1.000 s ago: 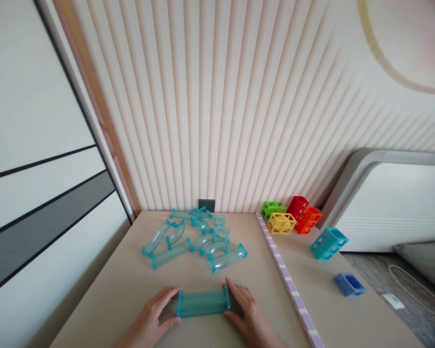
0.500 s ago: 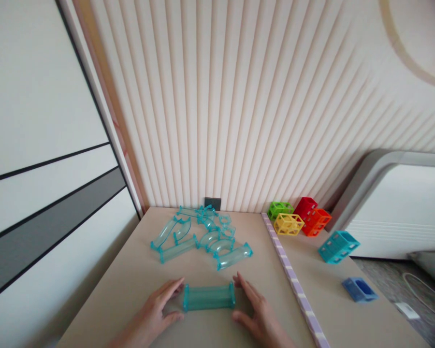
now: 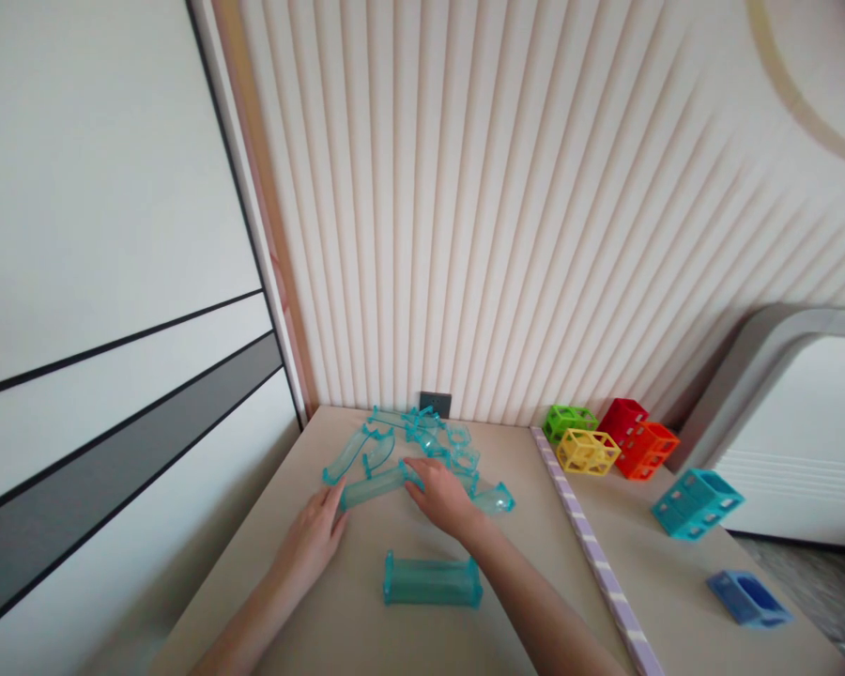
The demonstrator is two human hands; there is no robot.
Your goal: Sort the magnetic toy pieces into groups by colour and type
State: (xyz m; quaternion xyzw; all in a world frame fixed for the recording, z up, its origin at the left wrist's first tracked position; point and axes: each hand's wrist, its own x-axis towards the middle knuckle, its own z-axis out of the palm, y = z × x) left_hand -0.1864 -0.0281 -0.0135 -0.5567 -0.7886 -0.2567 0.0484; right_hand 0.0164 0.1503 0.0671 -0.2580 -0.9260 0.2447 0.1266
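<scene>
A short straight teal see-through tube [image 3: 432,580] lies on the beige table [image 3: 366,629] in front of me, with no hand on it. Beyond it is a pile of several teal tube pieces [image 3: 422,446], straight and curved. My left hand [image 3: 316,535] rests at the near end of a long straight tube [image 3: 375,486] from that pile, fingers stretched towards it. My right hand [image 3: 442,496] lies on the same tube's far end and covers part of the pile, fingers extended.
A lilac and white strip [image 3: 591,554] divides the table. Right of it stand green [image 3: 569,422], yellow [image 3: 588,452], red [image 3: 623,418] and orange [image 3: 649,449] lattice cubes, a teal cube [image 3: 697,504] and a low blue block [image 3: 749,598]. A ribbed wall rises behind.
Both hands let go of the short tube and moved forward to the pile, onto the long straight tube. The view has shifted left.
</scene>
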